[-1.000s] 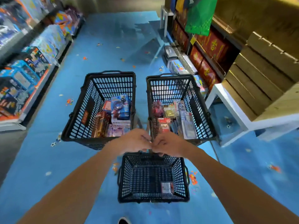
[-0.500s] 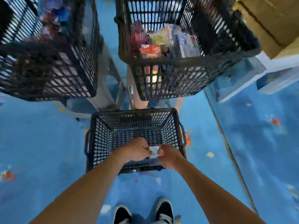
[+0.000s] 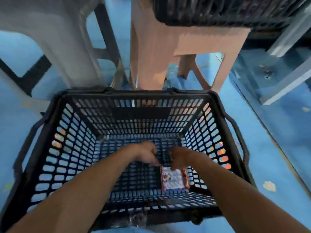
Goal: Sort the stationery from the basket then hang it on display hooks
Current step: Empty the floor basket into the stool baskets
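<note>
Behind the basket (image 3: 143, 115) stands a pink stool (image 3: 151, 41).

Basket (image 3: 64, 148) top's wide open, mesh walls on all four sides though. One packet (image 3: 173, 180) takes the bottom's near-right corner. Grey stool (image 3: 58, 39) and pink stool (image 3: 159, 47) crowd the far rim.
</note>
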Motion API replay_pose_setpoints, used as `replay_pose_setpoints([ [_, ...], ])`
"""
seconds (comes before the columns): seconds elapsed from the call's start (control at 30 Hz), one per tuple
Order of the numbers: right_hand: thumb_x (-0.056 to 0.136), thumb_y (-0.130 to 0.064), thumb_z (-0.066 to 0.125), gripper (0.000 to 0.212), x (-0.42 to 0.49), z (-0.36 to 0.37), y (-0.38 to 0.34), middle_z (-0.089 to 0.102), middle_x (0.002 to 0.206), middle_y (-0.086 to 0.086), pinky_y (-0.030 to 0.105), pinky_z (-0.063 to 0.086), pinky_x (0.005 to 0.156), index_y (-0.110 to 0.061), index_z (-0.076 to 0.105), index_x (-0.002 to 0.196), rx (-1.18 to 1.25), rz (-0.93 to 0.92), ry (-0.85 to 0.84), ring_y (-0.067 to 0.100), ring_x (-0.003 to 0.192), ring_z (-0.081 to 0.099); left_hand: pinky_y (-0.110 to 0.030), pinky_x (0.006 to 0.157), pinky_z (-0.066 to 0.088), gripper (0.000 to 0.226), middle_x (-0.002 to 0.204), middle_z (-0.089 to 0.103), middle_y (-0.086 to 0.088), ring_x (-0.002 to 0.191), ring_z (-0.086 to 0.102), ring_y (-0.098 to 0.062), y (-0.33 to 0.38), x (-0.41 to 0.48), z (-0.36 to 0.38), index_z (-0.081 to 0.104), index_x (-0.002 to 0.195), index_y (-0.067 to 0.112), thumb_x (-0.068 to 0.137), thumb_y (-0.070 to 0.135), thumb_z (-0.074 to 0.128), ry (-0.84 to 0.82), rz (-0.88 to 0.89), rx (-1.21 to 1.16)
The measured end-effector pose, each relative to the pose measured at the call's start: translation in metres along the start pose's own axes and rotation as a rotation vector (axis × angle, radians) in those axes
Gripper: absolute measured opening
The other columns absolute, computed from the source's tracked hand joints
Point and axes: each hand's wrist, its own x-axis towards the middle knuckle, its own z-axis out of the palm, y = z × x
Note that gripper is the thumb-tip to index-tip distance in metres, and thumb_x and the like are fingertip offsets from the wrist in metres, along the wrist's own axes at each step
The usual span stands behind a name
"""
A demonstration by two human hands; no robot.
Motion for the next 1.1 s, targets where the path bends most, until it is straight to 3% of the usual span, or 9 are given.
replay_pose_setpoints([
  [0.07,0.089,-0.035,0.075,0.072,0.011,-0.002,0.000,0.051,0.147,0.008,0.042,0.050,0.103,-0.014,0.043,0.150,-0.112,0.003,-0.098,0.030,0.129,0.054,-0.036,0.076,0.045,0.028,0.103,0.058,-0.007,0.092,0.056,-0.023,0.002,0.014,-0.001,0.059,0.105,0.015,0.092,0.034,0.075,0.014,-0.010,0.041],
  [0.23,0.087,-0.036,0.078,0.078,0.016,-0.001,-0.004,0.047,0.152,0.007,0.040,0.050,0.099,-0.015,0.041,0.153,-0.267,-0.018,-0.185,0.032,0.130,0.053,-0.044,0.108,0.050,0.078,0.151,0.047,-0.004,0.129,0.054,-0.028,0.007,0.029,0.008,0.038,0.152,0.013,0.089,0.038,0.079,-0.029,-0.049,0.014],
  [0.37,0.090,-0.027,0.076,0.056,0.017,0.010,-0.007,0.057,0.142,0.011,0.041,0.052,0.090,-0.010,0.055,0.139,-0.308,-0.013,-0.203,0.032,0.119,0.062,-0.045,0.105,0.052,0.083,0.145,0.054,-0.004,0.122,0.058,-0.027,0.008,0.029,0.017,0.041,0.150,0.012,0.085,0.045,0.080,-0.054,-0.015,0.129],
  [0.57,0.094,-0.023,0.072,0.060,0.009,0.008,-0.013,0.054,0.146,0.006,0.037,0.043,0.092,-0.009,0.049,0.147,-0.426,-0.098,-0.190,0.028,0.130,0.053,-0.048,0.103,0.054,0.082,0.140,0.059,-0.006,0.118,0.063,-0.028,0.008,0.027,0.027,0.046,0.146,0.008,0.081,0.038,0.085,-0.105,0.017,0.132],
  [0.67,0.091,-0.017,0.073,0.065,0.009,0.008,-0.013,0.055,0.144,0.008,0.035,0.042,0.095,-0.009,0.046,0.150,-0.489,-0.120,-0.180,0.027,0.129,0.053,-0.049,0.101,0.055,0.068,0.126,0.067,-0.001,0.115,0.066,-0.026,0.003,0.035,0.029,0.059,0.130,0.014,0.076,0.041,0.089,-0.126,0.030,0.117],
  [0.8,0.094,-0.012,0.065,0.045,0.000,0.004,-0.016,0.063,0.114,0.009,0.037,0.047,0.086,-0.006,0.057,0.138,-0.432,-0.162,-0.116,0.027,0.098,0.056,-0.040,0.095,0.057,0.053,0.117,0.070,0.003,0.108,0.067,-0.022,0.007,0.025,0.027,0.063,0.127,0.018,0.082,0.036,0.085,-0.135,0.039,0.002],
  [0.9,0.094,-0.012,0.066,0.044,-0.005,-0.008,-0.018,0.064,0.127,0.010,0.035,0.047,0.091,-0.008,0.058,0.137,-0.308,-0.208,-0.042,0.028,0.114,0.059,-0.028,0.080,0.053,0.044,0.116,0.072,0.001,0.101,0.069,-0.018,0.008,0.022,0.022,0.060,0.132,0.013,0.092,0.019,0.077,-0.131,0.022,-0.160],
  [1.0,0.090,-0.015,0.072,0.043,-0.010,-0.023,-0.021,0.066,0.123,0.007,0.036,0.052,0.095,-0.016,0.061,0.131,-0.108,-0.226,0.067,0.026,0.113,0.062,-0.022,0.065,0.050,0.030,0.098,0.062,0.006,0.083,0.061,-0.011,0.007,0.012,0.005,0.061,0.119,0.017,0.092,0.015,0.074,0.018,0.062,-0.105],
  [1.1,0.089,-0.013,0.070,0.040,-0.018,-0.033,-0.028,0.061,0.123,0.008,0.036,0.053,0.092,-0.013,0.059,0.128,0.090,-0.156,0.333,0.024,0.112,0.059,-0.030,0.069,0.052,0.010,0.099,0.062,-0.002,0.086,0.062,-0.018,0.001,-0.012,-0.009,0.062,0.105,0.016,0.096,0.015,0.067,0.210,0.050,-0.120],
])
